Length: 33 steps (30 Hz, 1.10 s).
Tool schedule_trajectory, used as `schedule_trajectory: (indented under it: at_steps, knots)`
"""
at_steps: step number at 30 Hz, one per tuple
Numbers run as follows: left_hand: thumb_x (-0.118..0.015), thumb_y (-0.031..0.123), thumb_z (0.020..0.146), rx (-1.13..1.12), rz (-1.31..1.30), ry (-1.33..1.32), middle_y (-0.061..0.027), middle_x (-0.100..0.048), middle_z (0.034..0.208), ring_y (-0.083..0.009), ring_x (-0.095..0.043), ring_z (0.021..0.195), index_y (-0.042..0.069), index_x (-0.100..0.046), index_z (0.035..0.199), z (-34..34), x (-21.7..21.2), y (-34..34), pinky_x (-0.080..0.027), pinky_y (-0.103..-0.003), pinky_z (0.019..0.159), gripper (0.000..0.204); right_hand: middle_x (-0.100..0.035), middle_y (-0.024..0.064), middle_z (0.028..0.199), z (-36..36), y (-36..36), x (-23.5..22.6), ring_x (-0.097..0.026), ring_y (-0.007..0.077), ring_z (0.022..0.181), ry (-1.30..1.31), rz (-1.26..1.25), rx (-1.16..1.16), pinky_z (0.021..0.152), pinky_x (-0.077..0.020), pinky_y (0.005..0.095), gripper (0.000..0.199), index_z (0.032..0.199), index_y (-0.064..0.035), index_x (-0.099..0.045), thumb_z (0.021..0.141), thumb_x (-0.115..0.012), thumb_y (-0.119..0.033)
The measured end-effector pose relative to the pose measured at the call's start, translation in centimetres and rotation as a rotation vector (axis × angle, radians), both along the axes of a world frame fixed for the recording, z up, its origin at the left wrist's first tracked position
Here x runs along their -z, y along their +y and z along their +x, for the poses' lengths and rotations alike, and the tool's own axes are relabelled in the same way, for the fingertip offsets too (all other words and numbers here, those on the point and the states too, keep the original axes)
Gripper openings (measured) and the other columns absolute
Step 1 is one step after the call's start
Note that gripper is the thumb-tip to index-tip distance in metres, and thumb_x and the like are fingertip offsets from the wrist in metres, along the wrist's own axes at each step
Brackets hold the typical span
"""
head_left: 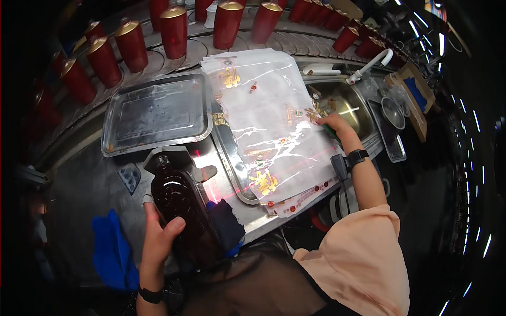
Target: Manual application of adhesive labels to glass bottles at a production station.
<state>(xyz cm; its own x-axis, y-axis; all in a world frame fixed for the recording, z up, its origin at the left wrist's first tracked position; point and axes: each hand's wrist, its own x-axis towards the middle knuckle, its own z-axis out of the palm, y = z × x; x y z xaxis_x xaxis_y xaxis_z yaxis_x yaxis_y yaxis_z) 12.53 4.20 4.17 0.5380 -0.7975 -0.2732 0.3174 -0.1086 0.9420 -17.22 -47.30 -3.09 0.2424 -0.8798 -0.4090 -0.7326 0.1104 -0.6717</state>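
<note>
A dark brown-red glass bottle (184, 205) lies on its side in front of me, its neck against a metal holder (167, 154). My left hand (161, 231) is closed round the bottle's left side, thumb laid over its upper surface. At the right edge of a stack of glossy white decal sheets (274, 137) with gold and red prints, my right hand (336, 126) has its fingers bent together. Their tips are beside a gold decal (312, 114). Something green (330, 130) shows under that hand; its kind is hidden.
Red bottles (174, 32) with gold shoulders line the curved conveyor (197, 50) at the back. A metal tray (158, 113) sits at left, a blue cloth (115, 250) nearer me. The sink (363, 124) with a white faucet (377, 63) and a strainer (392, 113) are at right.
</note>
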Motion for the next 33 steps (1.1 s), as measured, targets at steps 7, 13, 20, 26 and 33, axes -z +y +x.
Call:
schedule_trajectory:
  at_steps: [7, 13, 20, 26, 33]
  knots:
    - [-0.077, 0.025, 0.076, 0.025, -0.024, 0.007, -0.0113, -0.05, 0.129, -0.0196, -0.05, 0.12, 0.004, -0.025, 0.143, -0.1, -0.1, 0.1, -0.041, -0.035, 0.102, 0.087, -0.072, 0.0148, 0.081, -0.2, 1.5, 0.3, -0.07, 0.0313, 0.078, 0.239, -0.722, 0.005, 0.068, -0.0524, 0.0404, 0.02, 0.088, -0.0043, -0.073, 0.076, -0.069, -0.019]
    - [-0.083, 0.02, 0.078, 0.168, -0.124, 0.135, -0.0156, -0.044, 0.141, -0.0235, -0.046, 0.129, 0.009, -0.01, 0.152, 1.2, -0.3, 1.0, -0.037, -0.039, 0.109, 0.104, -0.07, 0.0088, 0.092, 4.8, 12.9, -9.9, -0.067, 0.0287, 0.075, 0.247, -1.243, -0.302, 0.066, -0.0511, 0.0383, 0.013, 0.095, -0.0094, -0.07, 0.09, -0.061, -0.018]
    - [-0.082, 0.022, 0.079, 0.185, -0.111, 0.043, -0.0199, -0.045, 0.139, -0.0259, -0.048, 0.128, 0.011, -0.006, 0.153, 1.5, 0.9, 1.4, -0.039, -0.04, 0.107, 0.107, -0.067, 0.002, 0.08, 10.5, 23.7, -19.3, -0.059, 0.0056, 0.072, -0.253, -0.5, -0.67, 0.061, -0.0456, 0.0226, 0.011, 0.092, 0.005, -0.068, 0.086, -0.07, -0.003]
    - [-0.077, 0.027, 0.086, 0.134, -0.154, 0.021, -0.0192, -0.044, 0.141, -0.0249, -0.049, 0.128, 0.007, -0.009, 0.153, 1.7, 1.1, 2.5, -0.04, -0.039, 0.106, 0.098, -0.067, 0.0033, 0.082, 16.8, 28.2, -21.3, -0.062, 0.0067, 0.077, -0.579, 0.109, -1.109, 0.069, -0.05, 0.0216, 0.011, 0.093, 0.0051, -0.068, 0.087, -0.071, -0.003]
    - [-0.08, 0.025, 0.076, 0.16, 0.037, -0.309, -0.025, -0.022, 0.153, -0.0338, -0.029, 0.142, 0.006, 0.002, 0.156, -0.6, -0.3, 3.3, -0.022, -0.041, 0.118, 0.116, -0.069, 0.0066, 0.081, 23.0, 29.9, -15.6, -0.062, 0.0085, 0.073, -0.469, -0.033, -1.459, 0.065, -0.0481, 0.0237, 0.014, 0.091, 0.002, -0.069, 0.085, -0.073, -0.01]
